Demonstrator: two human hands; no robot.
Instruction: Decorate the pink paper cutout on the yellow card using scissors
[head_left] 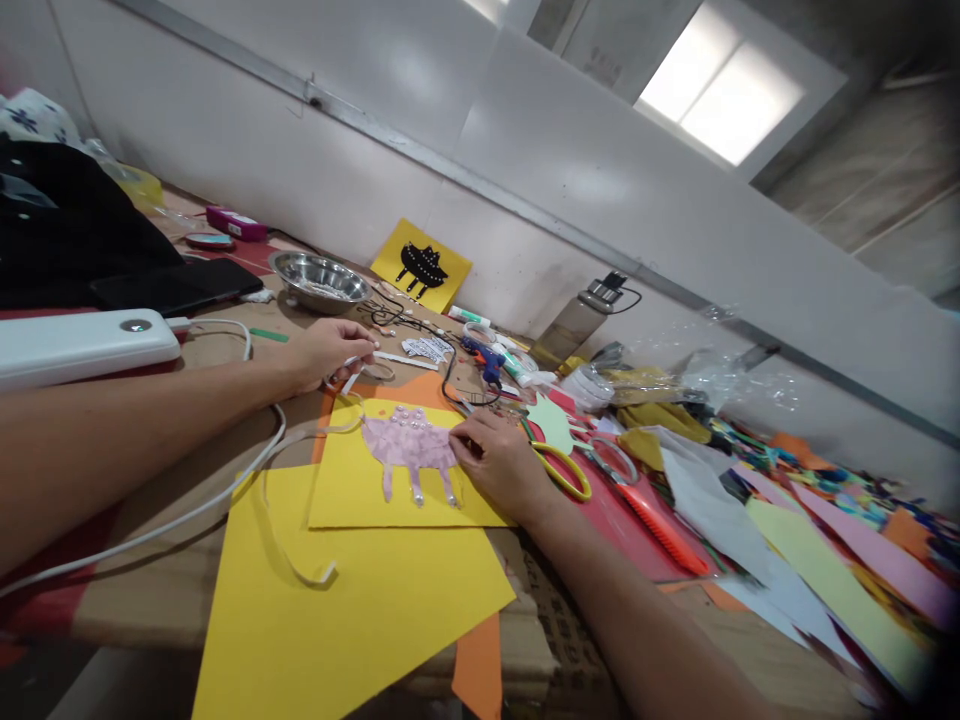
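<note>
My left hand (pixel 330 355) is closed in a pinch above the far left of the yellow card. A narrow whitish strip (pixel 304 433) runs from its fingers, crosses the card's left side and curls down in front. The fingertips of my right hand (pixel 499 460) are pressed together at the right edge of a lilac paper cutout (pixel 409 447). Whatever they may pinch there is hidden. Pearl-like beads (pixel 407 415) sit along the cutout's top, with more at two leg ends. The cutout lies on the yellow card (pixel 349 505), which overlaps a larger yellow sheet (pixel 352 620).
A steel bowl (pixel 319 280), blue glue gun (pixel 487 362) and bottle (pixel 577 320) stand behind. Yellow-handled scissors (pixel 564 472) and an orange cutter (pixel 660 527) lie right. A white power bank (pixel 90 342) trails its cable on the left. Coloured paper (pixel 847 570) is piled far right.
</note>
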